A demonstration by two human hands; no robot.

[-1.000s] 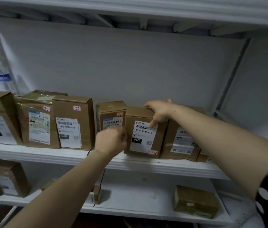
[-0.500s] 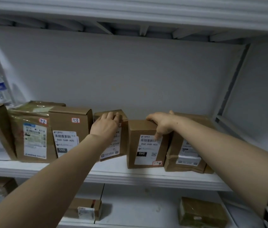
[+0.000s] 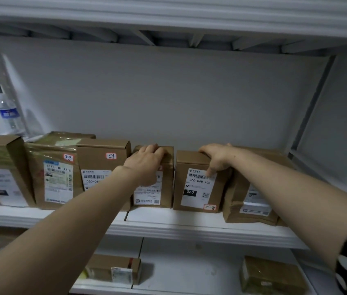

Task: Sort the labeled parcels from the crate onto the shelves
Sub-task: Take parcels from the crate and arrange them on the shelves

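Head view: we have both hands on the middle shelf [image 3: 189,231] row. Left hand [image 3: 147,160] has fingers curled over the top edge of the small kraft parcel [image 3: 167,188], at 6 o'clock of frame centre. Right hand [image 3: 217,158] grips the top of the 060-06B-A05 box [image 3: 198,188] at 5 o'clock, thumb on its label. Both look light and stiff, so a top-edge hold should do; taped faces may be slick. Narrow gap between the two. Soft bag parcel [image 3: 251,201] touches the box at its 3 o'clock; the 3-2-5 box [image 3: 102,156] sits just beside the kraft parcel at 9. Ample headroom at 12. Shelf lip is near, so we'd slide sideways.
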